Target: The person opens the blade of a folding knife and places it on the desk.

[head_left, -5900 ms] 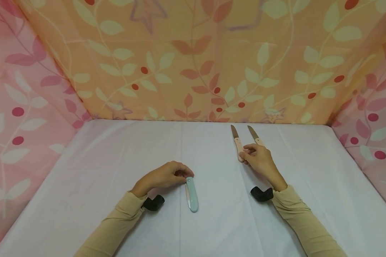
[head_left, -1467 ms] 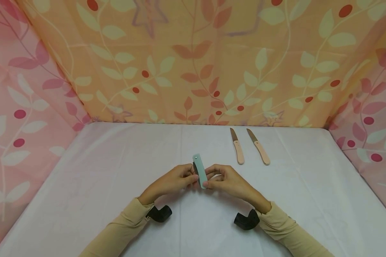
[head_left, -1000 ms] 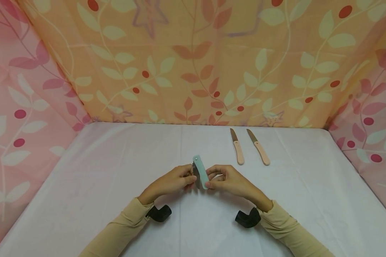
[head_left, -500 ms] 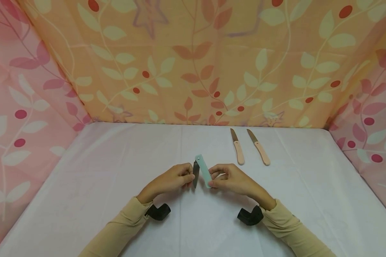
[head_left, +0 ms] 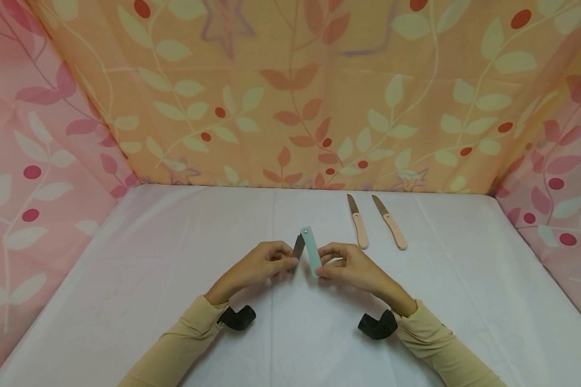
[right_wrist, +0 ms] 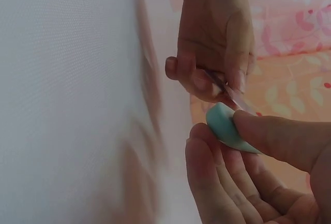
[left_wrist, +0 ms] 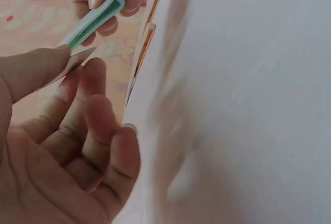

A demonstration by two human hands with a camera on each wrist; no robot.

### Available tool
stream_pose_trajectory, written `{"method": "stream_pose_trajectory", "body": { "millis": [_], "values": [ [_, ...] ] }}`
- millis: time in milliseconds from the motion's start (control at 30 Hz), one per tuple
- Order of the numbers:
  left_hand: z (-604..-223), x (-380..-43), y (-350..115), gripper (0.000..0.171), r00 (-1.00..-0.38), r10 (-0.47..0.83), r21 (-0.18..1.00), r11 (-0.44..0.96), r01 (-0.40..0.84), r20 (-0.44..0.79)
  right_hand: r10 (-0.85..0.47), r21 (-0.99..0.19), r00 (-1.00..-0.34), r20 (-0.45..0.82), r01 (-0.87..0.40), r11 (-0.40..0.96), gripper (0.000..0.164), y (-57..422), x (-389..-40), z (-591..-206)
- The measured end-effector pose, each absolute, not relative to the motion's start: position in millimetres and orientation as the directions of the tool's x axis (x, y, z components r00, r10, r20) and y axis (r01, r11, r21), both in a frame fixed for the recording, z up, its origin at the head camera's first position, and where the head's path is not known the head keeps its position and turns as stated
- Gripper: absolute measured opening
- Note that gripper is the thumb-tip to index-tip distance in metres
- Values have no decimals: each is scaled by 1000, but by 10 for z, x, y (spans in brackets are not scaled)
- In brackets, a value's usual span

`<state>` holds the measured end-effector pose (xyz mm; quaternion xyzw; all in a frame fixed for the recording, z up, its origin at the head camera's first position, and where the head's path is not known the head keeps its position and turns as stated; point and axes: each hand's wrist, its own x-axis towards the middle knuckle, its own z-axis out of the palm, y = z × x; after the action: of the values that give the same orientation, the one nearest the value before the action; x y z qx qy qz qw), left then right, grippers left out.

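Note:
A folding knife with a mint-green handle (head_left: 312, 255) is held up between my two hands over the white table, its pivot end pointing away from me. Its dark blade (head_left: 298, 247) is swung partly out, so blade and handle make a narrow upside-down V. My left hand (head_left: 259, 266) pinches the blade between thumb and fingers; in the left wrist view the blade's tip (left_wrist: 89, 53) shows past the thumb. With thumb and fingertips, my right hand (head_left: 353, 266) grips the lower part of the handle, whose rounded end (right_wrist: 223, 123) shows in the right wrist view.
Two knives with pale pink handles, a left one (head_left: 360, 231) and a right one (head_left: 395, 232), lie unfolded side by side at the back right, blades pointing away. A patterned orange cloth (head_left: 290, 97) rises behind the white table (head_left: 126, 301), with pink cloth at both sides.
Earlier the mint-green knife lay on the table by my left hand, while my right hand was at the pink-handled knives. Since both hands took it up, its blade has swung further from the handle.

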<state>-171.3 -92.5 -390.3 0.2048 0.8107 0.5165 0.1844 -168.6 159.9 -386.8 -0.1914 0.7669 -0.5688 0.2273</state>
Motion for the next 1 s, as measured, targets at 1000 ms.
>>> {"method": "stream_pose_trajectory", "body": {
  "millis": [1000],
  "values": [
    [-3921, -1694, -880, 16, -896, 438, 926, 363, 102, -73, -477, -952, -876, -74, -80, 294, 39, 1514, -1627, -3874]
  ]
}}
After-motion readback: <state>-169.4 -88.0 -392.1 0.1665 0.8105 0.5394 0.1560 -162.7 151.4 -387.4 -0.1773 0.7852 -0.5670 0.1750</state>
